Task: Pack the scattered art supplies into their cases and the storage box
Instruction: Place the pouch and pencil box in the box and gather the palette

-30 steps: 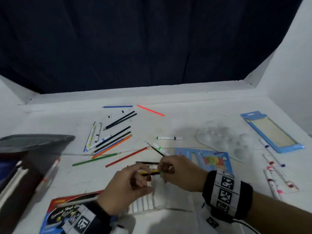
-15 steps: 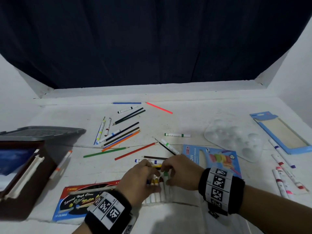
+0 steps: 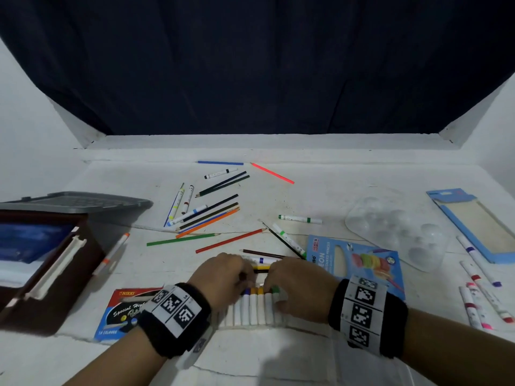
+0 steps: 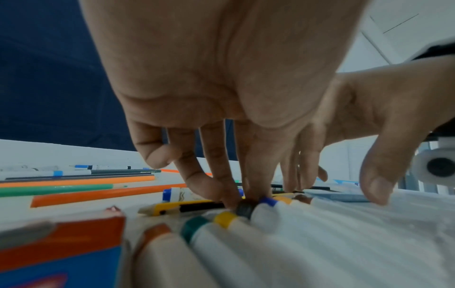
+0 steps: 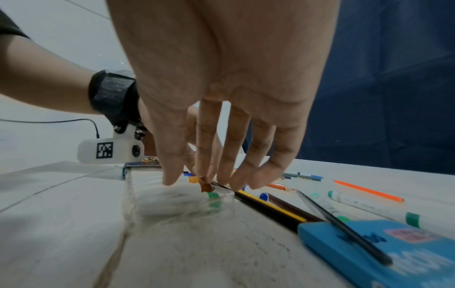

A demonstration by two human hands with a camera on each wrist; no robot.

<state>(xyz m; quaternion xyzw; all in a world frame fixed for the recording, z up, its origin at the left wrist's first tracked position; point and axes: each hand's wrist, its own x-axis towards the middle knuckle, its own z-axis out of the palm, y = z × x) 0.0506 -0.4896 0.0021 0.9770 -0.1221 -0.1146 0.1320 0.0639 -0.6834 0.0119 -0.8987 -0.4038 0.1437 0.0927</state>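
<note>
A clear marker case (image 3: 250, 313) lies near the table's front edge, with several white markers side by side in it. My left hand (image 3: 246, 280) is at the case's far end. In the left wrist view its thumb and a fingertip pinch the black-capped marker (image 4: 245, 207). My right hand (image 3: 271, 285) is close beside it. Its straight fingertips touch the brown-capped marker (image 5: 206, 187) next to a green-capped one (image 5: 213, 195), and its thumb rests on the case (image 5: 172, 202). A yellow-and-black pencil (image 3: 260, 267) lies just beyond the fingers.
The brown storage box (image 3: 55, 274) stands open at the left, with its grey lid (image 3: 83, 200) behind it. A red-and-blue paint box (image 3: 122, 310) lies under my left wrist. Loose pencils (image 3: 209, 215) lie mid-table. A blue pencil pack (image 3: 354, 263), clear palette (image 3: 390, 229), blue case (image 3: 479, 224) and markers (image 3: 479, 302) lie right.
Both hands came down from holding a marker above the case to its row of caps. The marker now sits among the others. The head view shifted left and shows more of the box.
</note>
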